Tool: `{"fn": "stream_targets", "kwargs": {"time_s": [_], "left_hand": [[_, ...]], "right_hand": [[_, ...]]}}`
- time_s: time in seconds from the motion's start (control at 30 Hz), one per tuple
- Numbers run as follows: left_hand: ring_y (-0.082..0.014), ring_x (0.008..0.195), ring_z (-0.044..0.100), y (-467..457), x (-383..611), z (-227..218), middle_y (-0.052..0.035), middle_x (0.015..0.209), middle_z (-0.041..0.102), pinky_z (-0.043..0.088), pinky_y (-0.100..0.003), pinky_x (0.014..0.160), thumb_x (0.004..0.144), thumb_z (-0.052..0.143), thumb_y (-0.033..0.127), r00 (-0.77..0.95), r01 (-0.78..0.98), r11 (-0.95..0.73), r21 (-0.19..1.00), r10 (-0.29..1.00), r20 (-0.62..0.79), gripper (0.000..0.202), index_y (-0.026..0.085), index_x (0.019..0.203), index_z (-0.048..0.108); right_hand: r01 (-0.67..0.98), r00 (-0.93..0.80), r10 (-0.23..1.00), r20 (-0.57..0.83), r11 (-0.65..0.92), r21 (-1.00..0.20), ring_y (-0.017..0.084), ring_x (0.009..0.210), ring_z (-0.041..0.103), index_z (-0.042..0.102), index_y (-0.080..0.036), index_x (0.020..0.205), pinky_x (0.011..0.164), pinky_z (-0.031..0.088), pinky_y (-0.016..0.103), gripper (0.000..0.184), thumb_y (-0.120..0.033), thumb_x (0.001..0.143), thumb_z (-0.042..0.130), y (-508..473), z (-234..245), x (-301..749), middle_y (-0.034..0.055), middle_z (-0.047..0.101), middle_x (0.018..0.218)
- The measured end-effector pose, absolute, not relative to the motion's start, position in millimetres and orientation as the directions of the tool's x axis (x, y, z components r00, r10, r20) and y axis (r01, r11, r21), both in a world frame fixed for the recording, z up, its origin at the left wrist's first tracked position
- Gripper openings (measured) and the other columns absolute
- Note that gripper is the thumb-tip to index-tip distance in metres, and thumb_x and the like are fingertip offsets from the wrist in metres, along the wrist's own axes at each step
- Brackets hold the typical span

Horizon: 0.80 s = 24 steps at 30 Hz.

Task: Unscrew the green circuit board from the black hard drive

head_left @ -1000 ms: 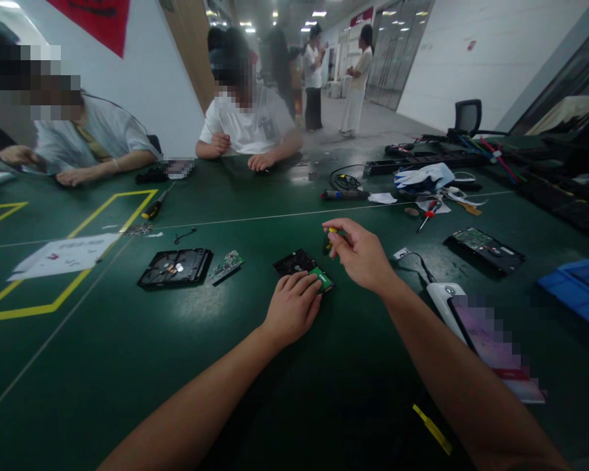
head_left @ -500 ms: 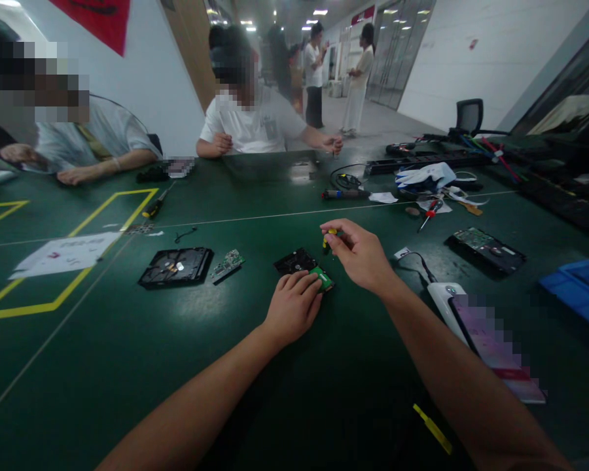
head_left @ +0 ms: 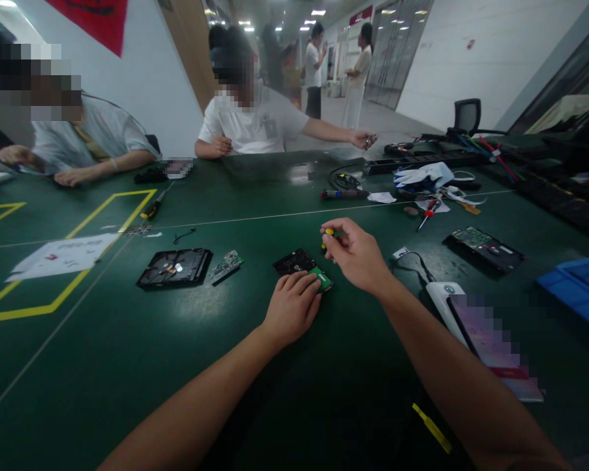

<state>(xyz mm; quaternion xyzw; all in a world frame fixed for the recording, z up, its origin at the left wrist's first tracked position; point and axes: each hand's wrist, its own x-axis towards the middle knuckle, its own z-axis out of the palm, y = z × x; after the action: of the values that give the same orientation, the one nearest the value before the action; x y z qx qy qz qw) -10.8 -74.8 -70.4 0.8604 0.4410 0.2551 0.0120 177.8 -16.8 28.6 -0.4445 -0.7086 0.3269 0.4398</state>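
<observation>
My left hand (head_left: pixel 294 306) lies over a small hard drive (head_left: pixel 294 261), its fingers curled onto the near part and holding it against the table. A green circuit board (head_left: pixel 322 278) shows at the drive's right end, partly under my fingers. My right hand (head_left: pixel 357 254) is closed around a short screwdriver with a yellow and black handle (head_left: pixel 329 233), held roughly upright by the drive's right side. The screwdriver's tip is too small and hidden to make out. Left of the drive lie a loose circuit board (head_left: pixel 226 267) and a larger black hard drive casing (head_left: pixel 175 267).
Another hard drive (head_left: pixel 484 250), a white device with a cable (head_left: pixel 444 297) and a blue tray (head_left: pixel 576 291) are on the right. A red screwdriver (head_left: pixel 428 214) lies farther back, a yellow-handled one (head_left: pixel 153 206) back left. Two people sit across the table.
My right hand's fingers have shifted slightly on the screwdriver, whose handle looks turned. My left hand and the hard drive stay put. The person opposite has reached an arm farther right.
</observation>
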Motion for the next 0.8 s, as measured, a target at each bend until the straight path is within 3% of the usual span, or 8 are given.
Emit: {"fn": "stream_targets", "kwargs": {"time_s": [0.27,0.4,0.53,0.67,0.8], "left_hand": [[-0.0308,0.132,0.056,-74.2,-10.4,-71.9,-0.0075,0.139,0.067,0.044,-0.053,0.108,0.104,0.049,0.033,0.482,0.754,-0.611,0.243,0.765,0.428,0.035,0.023,0.134,0.064],[-0.0307,0.132,0.056,-74.3,-10.6,-71.8,-0.0073,0.139,0.067,0.044,-0.052,0.109,0.104,0.049,0.033,0.484,0.752,-0.614,0.241,0.761,0.432,0.035,0.023,0.134,0.064],[-0.0309,0.131,0.056,-74.5,-10.5,-71.1,-0.0073,0.139,0.067,0.044,-0.052,0.108,0.104,0.049,0.032,0.481,0.753,-0.610,0.244,0.765,0.429,0.035,0.023,0.135,0.064],[-0.0307,0.131,0.056,-74.7,-10.6,-70.2,-0.0076,0.139,0.067,0.044,-0.053,0.108,0.104,0.049,0.032,0.484,0.754,-0.611,0.243,0.766,0.423,0.036,0.023,0.136,0.063],[-0.0304,0.131,0.056,-74.9,-11.0,-69.9,-0.0077,0.140,0.067,0.044,-0.053,0.108,0.104,0.049,0.032,0.487,0.754,-0.611,0.241,0.766,0.420,0.036,0.023,0.137,0.063]], "right_hand": [[0.397,-0.287,0.886,0.364,0.456,-0.797,0.020,0.090,0.067,0.065,-0.029,0.126,0.077,0.055,0.037,0.027,-0.037,0.104,0.053,-17.0,31.4,179.5,0.0055,0.070,0.120],[0.420,-0.246,0.885,0.396,0.465,-0.779,0.022,0.094,0.067,0.067,-0.027,0.117,0.078,0.055,0.038,0.022,-0.039,0.098,0.063,-15.0,29.2,179.6,0.0065,0.070,0.116],[0.433,-0.223,0.881,0.417,0.473,-0.767,0.022,0.091,0.067,0.067,-0.026,0.112,0.075,0.055,0.037,0.021,-0.039,0.095,0.068,-13.8,26.3,179.6,0.0071,0.068,0.114],[0.397,-0.246,0.877,0.412,0.479,-0.783,0.017,0.079,0.067,0.065,-0.028,0.123,0.071,0.056,0.035,0.026,-0.036,0.099,0.061,-14.5,26.0,180.3,0.0070,0.067,0.121],[0.350,-0.246,0.896,0.370,0.439,-0.828,0.016,0.074,0.068,0.061,-0.028,0.129,0.067,0.055,0.034,0.028,-0.034,0.102,0.054,-14.1,25.1,179.9,0.0049,0.069,0.109]]}}
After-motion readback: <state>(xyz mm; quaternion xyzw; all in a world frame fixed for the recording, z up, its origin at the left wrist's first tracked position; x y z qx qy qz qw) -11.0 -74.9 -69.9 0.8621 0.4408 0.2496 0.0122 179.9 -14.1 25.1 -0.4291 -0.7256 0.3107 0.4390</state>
